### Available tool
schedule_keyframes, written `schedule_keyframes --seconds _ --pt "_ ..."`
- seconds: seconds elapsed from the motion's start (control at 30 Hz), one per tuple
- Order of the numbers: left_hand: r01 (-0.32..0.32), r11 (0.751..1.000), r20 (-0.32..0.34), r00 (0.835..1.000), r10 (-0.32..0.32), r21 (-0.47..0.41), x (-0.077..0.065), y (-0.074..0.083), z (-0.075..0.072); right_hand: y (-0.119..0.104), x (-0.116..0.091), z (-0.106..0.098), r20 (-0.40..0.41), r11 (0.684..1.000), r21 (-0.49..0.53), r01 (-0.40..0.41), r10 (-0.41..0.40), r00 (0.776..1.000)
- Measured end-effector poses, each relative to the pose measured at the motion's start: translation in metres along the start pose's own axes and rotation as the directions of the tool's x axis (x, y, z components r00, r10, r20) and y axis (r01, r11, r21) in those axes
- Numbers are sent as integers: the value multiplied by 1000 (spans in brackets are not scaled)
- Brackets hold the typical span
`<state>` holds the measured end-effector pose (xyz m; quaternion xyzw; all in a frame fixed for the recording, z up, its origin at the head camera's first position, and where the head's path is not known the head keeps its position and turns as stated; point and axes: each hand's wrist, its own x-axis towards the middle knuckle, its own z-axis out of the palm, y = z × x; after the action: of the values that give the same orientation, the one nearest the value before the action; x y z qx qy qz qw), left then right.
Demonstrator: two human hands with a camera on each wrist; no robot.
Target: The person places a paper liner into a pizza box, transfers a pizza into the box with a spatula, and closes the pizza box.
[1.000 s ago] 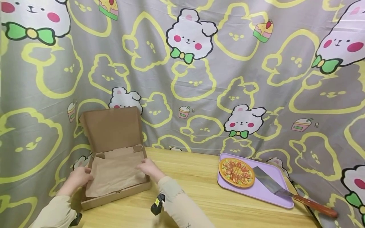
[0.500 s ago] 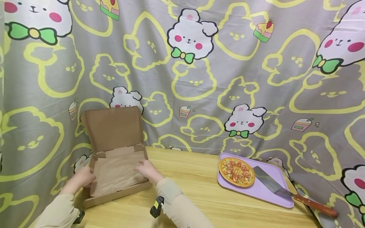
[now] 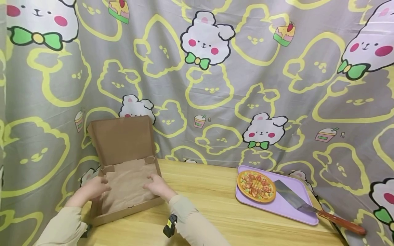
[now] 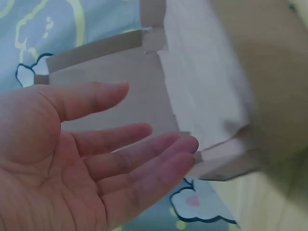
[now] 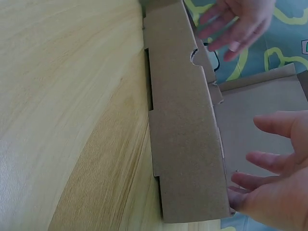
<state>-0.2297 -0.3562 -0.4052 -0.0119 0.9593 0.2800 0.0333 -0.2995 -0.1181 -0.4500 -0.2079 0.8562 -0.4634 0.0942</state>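
An open cardboard pizza box stands on the left of the table, its lid tilted back against the curtain. Brown paper lines the inside of the box. Over the box's left side is my left hand; the left wrist view shows its fingers spread loosely, with nothing in the palm. My right hand hovers at the right side, thumb and fingers apart and holding nothing. In the right wrist view, its lower fingers are close to the box wall; contact is unclear.
At the right, a purple tray carries a small pizza and the blade of a spatula, whose wooden handle juts past the tray's edge. A patterned curtain hangs behind the wooden table.
My left hand has let go of the paper's left edge and shifted inward and up. The paper's left edge now lies inside the box. My right hand has barely moved.
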Motion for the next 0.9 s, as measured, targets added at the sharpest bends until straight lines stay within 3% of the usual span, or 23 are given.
schedule_keyframes --seconds 0.1,0.23,0.33,0.43,0.57,0.77,0.9 --pt "15 1000 28 999 -15 -14 7 4 -7 1 0 2 5 999 -38 27 -26 1000" --pt "88 988 89 993 -77 -125 22 7 -12 0 1 6 29 994 -82 77 -74 997" --pt "122 970 106 989 -102 -208 35 7 -11 0 0 10 92 990 -77 121 -114 989" --pt "147 944 143 984 -108 -296 48 7 -5 0 -2 15 189 985 -71 156 -140 972" --pt "193 891 220 969 -108 -411 63 6 7 0 -3 21 283 970 -150 190 -142 948" --pt "253 826 268 955 -130 -503 82 -2 26 -6 -6 22 344 943 -267 199 -99 934" --pt "282 801 265 951 -160 -528 83 -13 34 -10 -10 21 344 927 -324 187 -69 936"
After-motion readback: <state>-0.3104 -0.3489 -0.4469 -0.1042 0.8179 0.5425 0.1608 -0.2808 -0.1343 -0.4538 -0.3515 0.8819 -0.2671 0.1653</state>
